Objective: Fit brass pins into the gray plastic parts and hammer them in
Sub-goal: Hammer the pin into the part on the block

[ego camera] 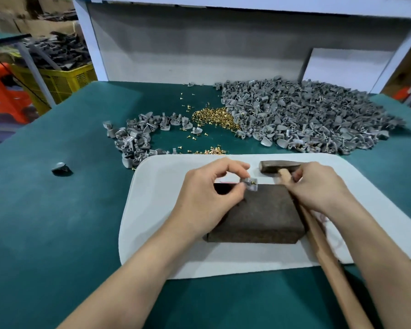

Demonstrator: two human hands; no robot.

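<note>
green felt is covering the workbench [57,233], with a white pad [166,245] lying at the centre of the frame and a dark block [259,214] sitting on it as an anvil. the left hand [206,198] is curling its thumb and fingertips around a gray plastic part [247,182], pinching it at the block's upper edge, probably so the hard surface is backing the blow. a brass pin [253,182] is standing in the part, its head sticking out, so it is looking seated but not yet driven. the right hand [318,188] is wrapping its fingers around the wooden handle of the hammer [279,166], close under the dark head, which is lying on the pad just right of the part; that short grip is likely for small controlled taps. at the upper right of the frame a large heap of gray parts [306,117] is spreading out, a loose pile of brass pins [214,116] is sitting at its left edge within reach, and a smaller cluster of parts [133,138] is gathering at centre left, perhaps the finished ones.
</note>
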